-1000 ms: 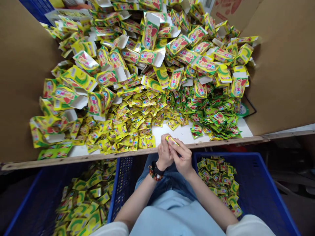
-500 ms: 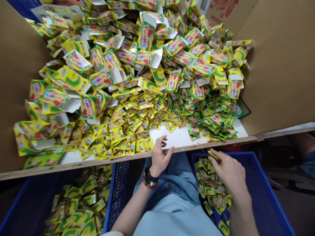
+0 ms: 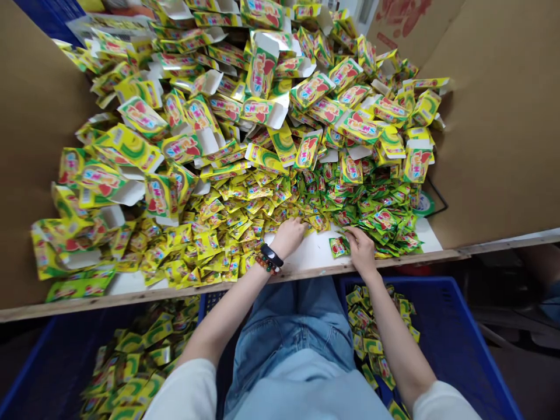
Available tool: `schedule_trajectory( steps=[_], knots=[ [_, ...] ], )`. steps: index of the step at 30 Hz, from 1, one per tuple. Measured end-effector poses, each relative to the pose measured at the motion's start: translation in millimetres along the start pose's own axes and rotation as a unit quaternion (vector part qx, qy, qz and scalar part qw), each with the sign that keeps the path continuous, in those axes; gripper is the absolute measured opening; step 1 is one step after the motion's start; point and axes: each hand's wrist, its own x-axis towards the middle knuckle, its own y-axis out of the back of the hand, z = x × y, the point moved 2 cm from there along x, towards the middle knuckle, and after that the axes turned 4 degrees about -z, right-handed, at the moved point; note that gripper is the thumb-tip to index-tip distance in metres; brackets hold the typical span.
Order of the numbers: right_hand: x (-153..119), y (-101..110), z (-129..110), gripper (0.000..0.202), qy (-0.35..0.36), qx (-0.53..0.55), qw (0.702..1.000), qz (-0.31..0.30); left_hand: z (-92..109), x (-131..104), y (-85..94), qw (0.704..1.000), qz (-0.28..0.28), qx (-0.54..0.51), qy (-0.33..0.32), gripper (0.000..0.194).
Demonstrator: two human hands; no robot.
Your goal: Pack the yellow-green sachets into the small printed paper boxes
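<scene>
My left hand [image 3: 289, 238], with a dark band and a beaded bracelet at its wrist, reaches to the front edge of a heap of small yellow candy packets [image 3: 207, 240]. Its fingers are curled together over a yellow packet, mostly hidden beneath them. To the right, my right hand [image 3: 362, 249] is at the near side of a pile of green candy packets [image 3: 385, 219], fingers pinched at a green packet. Another green packet [image 3: 338, 247] lies flat beside its thumb on the white tabletop [image 3: 317, 249].
Yellow-green printed boxes [image 3: 181, 146] with open flaps are heaped behind the packets. Cardboard walls [image 3: 494, 134] stand on both sides. Below the wooden table edge [image 3: 245, 284], a blue basket [image 3: 455, 326] at right and another blue bin [image 3: 44, 361] at left hold filled boxes [image 3: 140, 367].
My right hand has left the basket, where it held a small yellow box, and moved up to the green packets; the box is gone from it. My left hand has moved forward to the yellow packets.
</scene>
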Motion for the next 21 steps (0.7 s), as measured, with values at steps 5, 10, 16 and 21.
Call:
schedule_trajectory(
  steps=[5, 10, 16, 21],
  knots=[
    [6, -12, -29, 0.020, 0.082, 0.093, 0.984, -0.132, -9, -18, -0.7, 0.996, 0.008, -0.045, -0.077, 0.031],
    [6, -31, -46, 0.018, 0.134, 0.094, 0.957, -0.240, -19, -38, -5.5, 0.997, 0.035, -0.056, -0.044, 0.032],
    [3, -39, -68, 0.021, 0.154, 0.150, 0.949, -0.233, -12, -51, 8.0, 0.963, 0.072, -0.253, -0.057, 0.028],
    [-3, -32, -76, 0.025, 0.108, 0.168, 0.962, -0.187, -27, -59, 49.5, 0.958, 0.163, -0.227, -0.064, 0.025]
  ],
)
